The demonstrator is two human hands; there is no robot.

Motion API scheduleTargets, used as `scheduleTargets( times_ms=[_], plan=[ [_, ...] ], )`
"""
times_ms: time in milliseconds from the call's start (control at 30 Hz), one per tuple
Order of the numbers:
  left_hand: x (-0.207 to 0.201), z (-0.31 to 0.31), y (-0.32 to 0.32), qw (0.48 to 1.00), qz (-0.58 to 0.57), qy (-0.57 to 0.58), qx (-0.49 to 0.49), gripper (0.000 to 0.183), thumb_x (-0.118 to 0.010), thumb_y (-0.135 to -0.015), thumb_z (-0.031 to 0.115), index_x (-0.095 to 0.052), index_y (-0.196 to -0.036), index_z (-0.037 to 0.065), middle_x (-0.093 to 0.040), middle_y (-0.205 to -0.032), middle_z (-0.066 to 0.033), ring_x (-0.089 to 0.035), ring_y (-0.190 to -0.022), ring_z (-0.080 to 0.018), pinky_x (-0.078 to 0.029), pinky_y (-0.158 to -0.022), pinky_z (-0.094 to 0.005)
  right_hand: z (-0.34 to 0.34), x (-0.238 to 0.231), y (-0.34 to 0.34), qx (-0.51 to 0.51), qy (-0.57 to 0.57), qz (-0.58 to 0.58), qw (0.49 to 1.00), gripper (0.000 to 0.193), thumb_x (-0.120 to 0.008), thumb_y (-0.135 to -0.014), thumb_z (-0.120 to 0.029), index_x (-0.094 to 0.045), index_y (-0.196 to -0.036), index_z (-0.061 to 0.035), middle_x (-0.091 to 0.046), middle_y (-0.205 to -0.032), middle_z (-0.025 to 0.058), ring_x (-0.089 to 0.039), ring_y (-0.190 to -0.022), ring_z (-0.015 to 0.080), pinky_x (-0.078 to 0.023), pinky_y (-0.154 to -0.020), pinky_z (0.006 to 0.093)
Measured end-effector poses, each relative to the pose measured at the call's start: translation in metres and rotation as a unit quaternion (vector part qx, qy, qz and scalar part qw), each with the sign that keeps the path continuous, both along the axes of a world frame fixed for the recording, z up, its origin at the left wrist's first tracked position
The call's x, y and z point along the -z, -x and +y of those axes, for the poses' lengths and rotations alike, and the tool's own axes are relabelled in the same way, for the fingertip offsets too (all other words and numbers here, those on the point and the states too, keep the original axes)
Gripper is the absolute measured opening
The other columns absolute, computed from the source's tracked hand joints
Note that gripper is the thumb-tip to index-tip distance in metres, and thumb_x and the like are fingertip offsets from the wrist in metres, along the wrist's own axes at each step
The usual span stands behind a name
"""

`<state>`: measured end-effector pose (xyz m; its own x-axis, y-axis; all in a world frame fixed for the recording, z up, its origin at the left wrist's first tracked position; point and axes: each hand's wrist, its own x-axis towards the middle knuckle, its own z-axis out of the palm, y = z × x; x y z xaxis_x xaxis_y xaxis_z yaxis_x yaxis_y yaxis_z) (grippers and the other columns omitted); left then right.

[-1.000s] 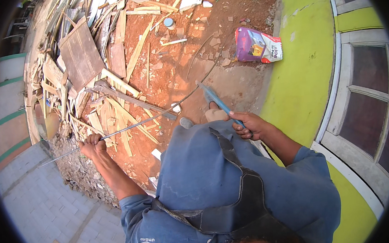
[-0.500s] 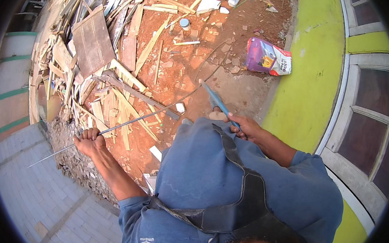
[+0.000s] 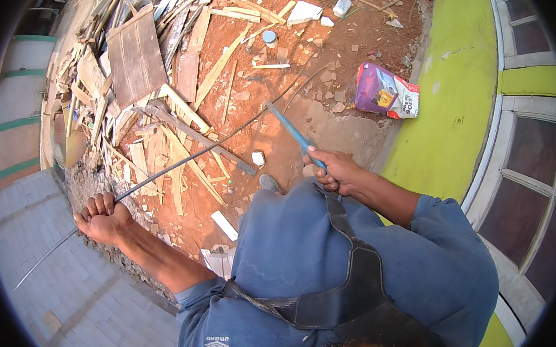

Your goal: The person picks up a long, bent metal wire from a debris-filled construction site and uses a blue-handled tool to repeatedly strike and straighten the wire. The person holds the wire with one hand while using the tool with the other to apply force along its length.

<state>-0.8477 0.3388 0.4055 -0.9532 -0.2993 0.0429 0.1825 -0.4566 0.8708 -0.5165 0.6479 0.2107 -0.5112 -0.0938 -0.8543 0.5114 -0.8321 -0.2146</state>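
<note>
My left hand (image 3: 106,219) is out to the left, its fingers wrapped round a long thin metal rod (image 3: 188,158). The rod slants across the view, with its thin end sticking out past my fist and its far part curving over the dirt. In front of my body, my right hand (image 3: 336,170) is closed on the near end of a blue bar-shaped tool (image 3: 294,132). The tool's far tip meets the rod, or overlaps it in view; whether it grips the rod I cannot tell. Below the tool, a shoe (image 3: 269,183) shows partly past my shirt.
A heap of scrap wood (image 3: 134,61) covers the left of the reddish dirt. A purple, red and white bag (image 3: 384,90) leans by the yellow-green wall (image 3: 449,106). A blue-lidded jar (image 3: 270,39) and broken pieces lie farther off. Grey paving (image 3: 75,294) borders the lower left.
My left hand has moved left and nearer, drawing the rod with it. The blue tool's tip has shifted left and farther away; my right hand has shifted slightly left. The view has tilted slightly.
</note>
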Motion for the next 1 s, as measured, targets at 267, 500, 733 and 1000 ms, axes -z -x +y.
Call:
scheduleTargets(
  times_ms=[267, 500, 733, 1000],
  plan=[
    [-0.017, 0.012, -0.025, 0.994, 0.049, 0.063, -0.071, 0.043, -0.042, -0.109, 0.032, -0.025, -0.072, 0.019, -0.020, -0.062, 0.0037, -0.016, -0.052, -0.0100, -0.017, -0.045, -0.0266, -0.008, 0.009, 0.042, -0.029, -0.004, 0.013, 0.999, 0.039, -0.057, -0.108, -0.050, -0.056, -0.113, -0.0112, -0.045, -0.067, -0.0032, -0.032, -0.042, 0.0045, -0.026, -0.037, 0.0242],
    [-0.017, 0.010, -0.048, 0.991, 0.090, 0.041, -0.091, 0.045, -0.049, -0.105, 0.030, -0.025, -0.069, 0.020, -0.020, -0.062, 0.0035, -0.015, -0.052, -0.0108, -0.018, -0.046, -0.0269, -0.014, 0.008, 0.079, -0.046, 0.004, -0.014, 0.999, 0.042, -0.060, -0.105, -0.054, -0.056, -0.113, -0.0129, -0.045, -0.069, -0.0042, -0.032, -0.044, 0.0053, -0.027, -0.039, 0.0252],
    [-0.012, 0.014, -0.066, 0.987, 0.121, 0.060, -0.090, 0.047, -0.053, -0.105, 0.035, -0.026, -0.069, 0.020, -0.022, -0.063, 0.0035, -0.020, -0.054, -0.0107, -0.019, -0.047, -0.0269, -0.020, 0.020, 0.101, -0.056, -0.010, -0.019, 0.998, 0.040, -0.058, -0.106, -0.054, -0.060, -0.115, -0.0150, -0.045, -0.071, -0.0026, -0.032, -0.047, 0.0065, -0.027, -0.040, 0.0253],
    [0.001, -0.013, -0.022, 0.994, 0.037, 0.037, -0.099, 0.040, -0.049, -0.106, 0.034, -0.031, -0.074, 0.018, -0.022, -0.062, 0.0030, -0.018, -0.052, -0.0106, -0.019, -0.045, -0.0272, -0.012, 0.025, 0.066, -0.055, 0.046, 0.023, 0.997, 0.041, -0.055, -0.108, -0.050, -0.055, -0.116, -0.0101, -0.044, -0.066, -0.0036, -0.033, -0.042, 0.0058, -0.029, -0.036, 0.0261]
  ],
)
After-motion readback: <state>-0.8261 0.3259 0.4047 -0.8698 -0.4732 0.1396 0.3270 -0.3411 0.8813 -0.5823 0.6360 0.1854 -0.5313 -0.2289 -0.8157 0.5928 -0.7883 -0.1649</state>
